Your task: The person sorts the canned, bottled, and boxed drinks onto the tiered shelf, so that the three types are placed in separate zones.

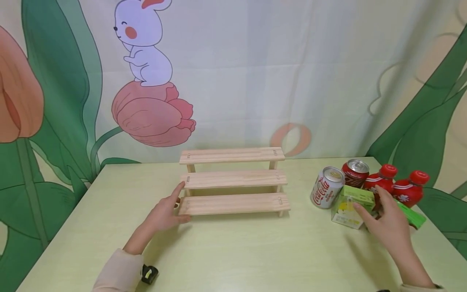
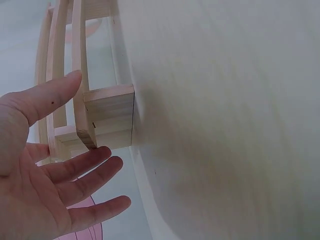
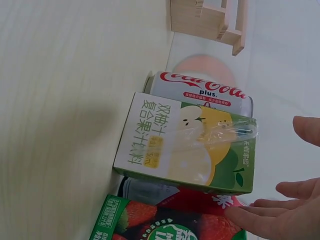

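A three-step wooden shelf rack (image 1: 233,205) stands on the table. My left hand (image 1: 166,213) is at its left end, the thumb against the front corner of the lowest board (image 2: 80,65) and the other fingers loosely extended beside the board's end. To the right, my right hand (image 1: 390,221) hovers with thumb and fingers spread around the top of a green and white juice box (image 1: 348,209), holding nothing. The right wrist view shows the box's printed front (image 3: 185,142) with a wrapped straw on it; the fingertips are just beyond its top end.
Beside the juice box stand a white Coca-Cola can (image 1: 324,190), a dark red can (image 1: 355,172) and two red-capped bottles (image 1: 410,188). A green carton with strawberries (image 3: 170,222) is next to them. A printed curtain (image 1: 233,81) hangs behind the table (image 1: 248,255).
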`<action>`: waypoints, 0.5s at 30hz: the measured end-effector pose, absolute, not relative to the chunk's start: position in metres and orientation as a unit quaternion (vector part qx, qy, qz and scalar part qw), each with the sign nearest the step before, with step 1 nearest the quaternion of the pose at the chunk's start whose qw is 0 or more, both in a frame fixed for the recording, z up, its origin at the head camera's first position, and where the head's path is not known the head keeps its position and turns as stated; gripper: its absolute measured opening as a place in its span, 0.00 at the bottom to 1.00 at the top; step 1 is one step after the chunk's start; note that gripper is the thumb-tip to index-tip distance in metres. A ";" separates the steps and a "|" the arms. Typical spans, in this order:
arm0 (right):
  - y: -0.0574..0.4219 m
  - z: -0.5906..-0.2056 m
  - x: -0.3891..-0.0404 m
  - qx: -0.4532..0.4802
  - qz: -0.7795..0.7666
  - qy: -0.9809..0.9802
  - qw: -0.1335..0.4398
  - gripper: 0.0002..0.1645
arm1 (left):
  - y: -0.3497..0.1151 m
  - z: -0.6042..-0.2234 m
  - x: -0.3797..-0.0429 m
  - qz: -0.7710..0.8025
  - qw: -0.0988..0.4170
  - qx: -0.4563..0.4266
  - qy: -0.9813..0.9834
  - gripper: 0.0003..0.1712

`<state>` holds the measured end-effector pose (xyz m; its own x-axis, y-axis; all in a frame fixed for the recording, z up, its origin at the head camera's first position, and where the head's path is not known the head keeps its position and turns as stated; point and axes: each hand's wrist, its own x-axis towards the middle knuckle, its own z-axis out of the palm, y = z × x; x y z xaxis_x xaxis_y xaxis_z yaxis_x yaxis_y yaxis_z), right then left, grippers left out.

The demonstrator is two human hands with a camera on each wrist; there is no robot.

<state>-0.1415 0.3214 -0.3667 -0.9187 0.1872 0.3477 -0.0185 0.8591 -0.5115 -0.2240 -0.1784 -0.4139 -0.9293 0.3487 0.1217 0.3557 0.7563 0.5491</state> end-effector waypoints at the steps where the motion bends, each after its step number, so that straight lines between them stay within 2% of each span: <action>1: 0.322 -0.367 -0.142 -0.044 0.260 -0.944 0.199 0.44 | -0.178 -0.414 -0.224 -0.294 0.005 -0.188 -0.937 0.56; 10: 0.329 -0.375 -0.147 -0.023 0.239 -0.943 0.229 0.37 | -0.178 -0.414 -0.224 -0.294 0.009 -0.187 -0.937 0.56; 15: 0.331 -0.377 -0.148 -0.036 0.241 -0.947 0.208 0.40 | -0.178 -0.416 -0.225 -0.297 0.008 -0.185 -0.937 0.56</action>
<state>-0.1484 0.3305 -0.3774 -0.9104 0.1697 0.3773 -0.0316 0.8809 -0.4723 -0.2250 -0.1777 -0.4159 -0.9311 0.3427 0.1247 0.3520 0.7552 0.5530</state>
